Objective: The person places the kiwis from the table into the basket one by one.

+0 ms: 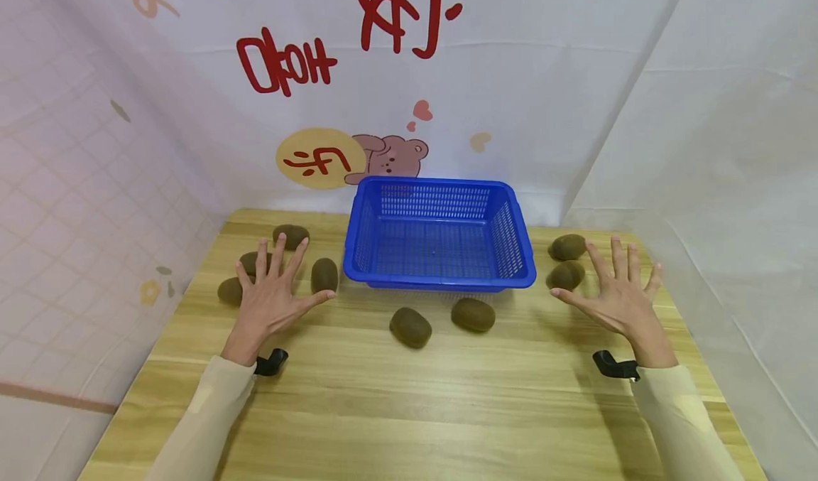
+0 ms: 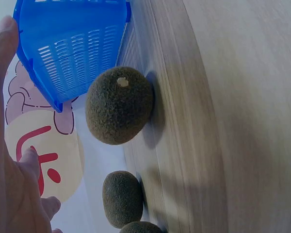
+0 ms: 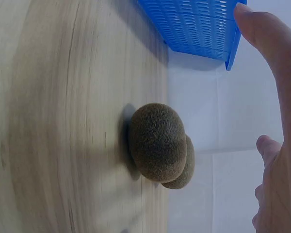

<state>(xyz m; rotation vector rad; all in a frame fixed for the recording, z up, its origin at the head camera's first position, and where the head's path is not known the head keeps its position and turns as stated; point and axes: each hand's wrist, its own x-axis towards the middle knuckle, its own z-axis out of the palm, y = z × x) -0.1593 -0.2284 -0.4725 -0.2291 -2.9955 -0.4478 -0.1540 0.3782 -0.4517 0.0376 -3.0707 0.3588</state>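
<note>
My left hand (image 1: 271, 302) is spread over the left side of the table, fingers straight, holding nothing. Around it lie several brown kiwis; one kiwi (image 1: 324, 275) sits just right of its fingers, another kiwi (image 1: 291, 236) beyond the fingertips. In the left wrist view a kiwi (image 2: 120, 106) stands out near the basket. My right hand (image 1: 618, 302), also spread and holding nothing, hovers at the right beside two kiwis, the nearer kiwi (image 1: 566, 276) and the farther kiwi (image 1: 567, 247). The right wrist view shows the nearer kiwi (image 3: 157, 143) partly covering the other.
A blue plastic basket (image 1: 441, 282) with nothing in it stands at the table's back middle. In front of it lie two more kiwis, the left kiwi (image 1: 411, 327) and the right kiwi (image 1: 473, 315). A printed white cloth (image 1: 543, 76) hangs behind the wooden table (image 1: 434, 417).
</note>
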